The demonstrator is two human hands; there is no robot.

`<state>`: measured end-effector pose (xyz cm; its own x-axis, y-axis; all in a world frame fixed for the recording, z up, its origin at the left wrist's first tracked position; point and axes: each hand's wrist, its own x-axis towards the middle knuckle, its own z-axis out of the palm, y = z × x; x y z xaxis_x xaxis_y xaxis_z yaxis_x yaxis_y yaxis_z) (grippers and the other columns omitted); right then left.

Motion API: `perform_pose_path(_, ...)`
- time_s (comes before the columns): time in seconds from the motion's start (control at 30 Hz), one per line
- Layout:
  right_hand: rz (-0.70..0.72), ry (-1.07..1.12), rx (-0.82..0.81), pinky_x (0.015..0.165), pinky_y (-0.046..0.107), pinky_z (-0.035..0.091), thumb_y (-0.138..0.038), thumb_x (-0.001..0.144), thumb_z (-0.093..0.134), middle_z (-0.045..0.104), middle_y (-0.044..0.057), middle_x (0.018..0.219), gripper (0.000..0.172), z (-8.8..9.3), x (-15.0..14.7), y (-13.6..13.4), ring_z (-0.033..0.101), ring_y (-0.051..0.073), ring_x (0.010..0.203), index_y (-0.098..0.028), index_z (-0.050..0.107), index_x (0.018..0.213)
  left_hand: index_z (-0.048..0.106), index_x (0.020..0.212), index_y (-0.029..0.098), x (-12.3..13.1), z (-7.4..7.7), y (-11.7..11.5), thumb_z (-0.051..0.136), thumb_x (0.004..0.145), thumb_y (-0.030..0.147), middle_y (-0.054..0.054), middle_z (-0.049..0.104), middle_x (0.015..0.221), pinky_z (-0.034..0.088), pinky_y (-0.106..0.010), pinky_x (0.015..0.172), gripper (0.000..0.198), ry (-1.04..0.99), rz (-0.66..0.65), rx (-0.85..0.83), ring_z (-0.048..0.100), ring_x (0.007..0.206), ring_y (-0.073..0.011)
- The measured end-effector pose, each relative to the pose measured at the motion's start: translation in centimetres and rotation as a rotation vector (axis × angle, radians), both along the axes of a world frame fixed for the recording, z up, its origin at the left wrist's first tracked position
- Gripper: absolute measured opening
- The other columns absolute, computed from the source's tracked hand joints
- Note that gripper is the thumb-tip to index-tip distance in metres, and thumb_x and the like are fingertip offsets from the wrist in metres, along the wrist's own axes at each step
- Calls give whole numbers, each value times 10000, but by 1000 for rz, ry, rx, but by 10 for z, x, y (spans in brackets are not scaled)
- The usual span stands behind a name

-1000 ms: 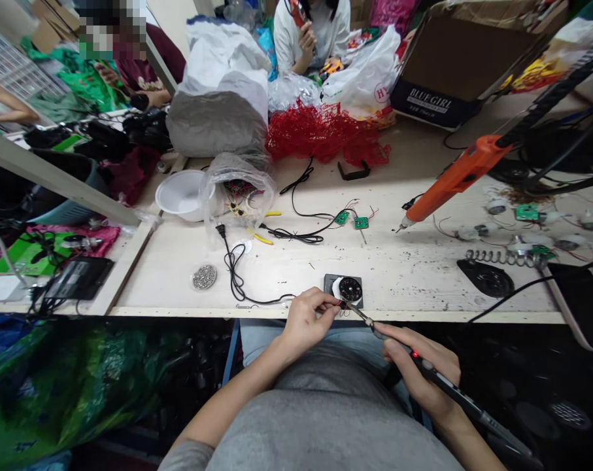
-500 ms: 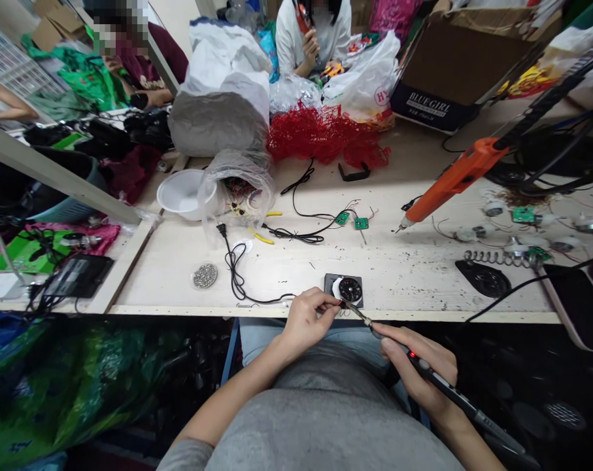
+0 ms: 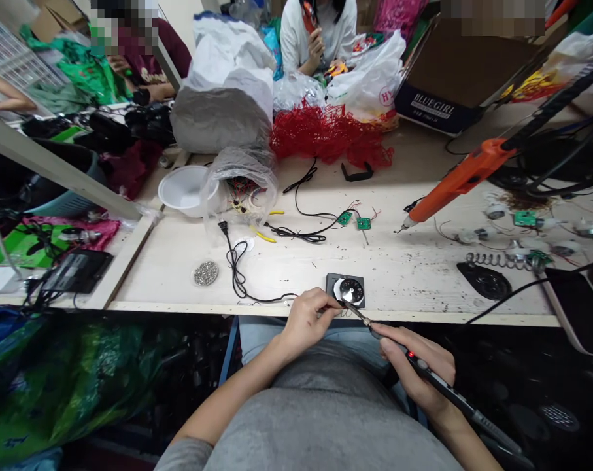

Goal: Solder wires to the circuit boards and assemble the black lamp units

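Observation:
In my right hand (image 3: 418, 360) is a soldering iron (image 3: 443, 389), held like a pen with a small red light lit on its handle. Its metal tip points up and left, to the near edge of a round black part with a shiny centre (image 3: 351, 292). That part sits on a dark grey square block (image 3: 331, 280) at the table's front edge. My left hand (image 3: 310, 320) is closed in a pinch beside the tip; what the fingers hold is too small to make out. A black power cord (image 3: 264, 301) with a plug runs behind this hand.
A dish of small metal pieces (image 3: 205, 273) lies left. Farther back are a white bowl (image 3: 171, 186), a plastic bag of wired parts (image 3: 212, 216) and green circuit boards (image 3: 363, 224). An orange electric screwdriver (image 3: 460, 180) hangs at right. Co-workers sit across the table.
Both hands stay nearly in place, the iron's tip still at the round part. The round part's centre now shines brighter. The whole view has shifted slightly.

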<state>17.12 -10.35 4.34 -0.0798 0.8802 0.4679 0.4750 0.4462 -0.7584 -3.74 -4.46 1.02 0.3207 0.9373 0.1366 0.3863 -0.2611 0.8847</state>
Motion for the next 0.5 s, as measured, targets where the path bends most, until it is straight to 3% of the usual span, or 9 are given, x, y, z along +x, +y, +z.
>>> perform_pose_path(0.33, 29, -28, 5, 622, 261, 633, -127, 936, 624, 778, 20, 864, 232, -6, 2, 0, 724, 159, 622, -245, 752, 1091, 724, 827, 206, -2, -4, 0, 636, 890, 166, -33, 724, 798, 515, -269, 722, 116, 17, -7, 36, 669, 760, -160)
perform_pose_path(0.5, 33, -44, -22, 598, 276, 606, -129, 931, 625, 762, 27, 834, 232, -2, 8, -6, 722, 175, 657, -246, 764, 1076, 724, 818, 198, -9, 1, 1, 645, 892, 154, -31, 722, 782, 508, -261, 721, 117, 13, -50, 96, 668, 751, -154)
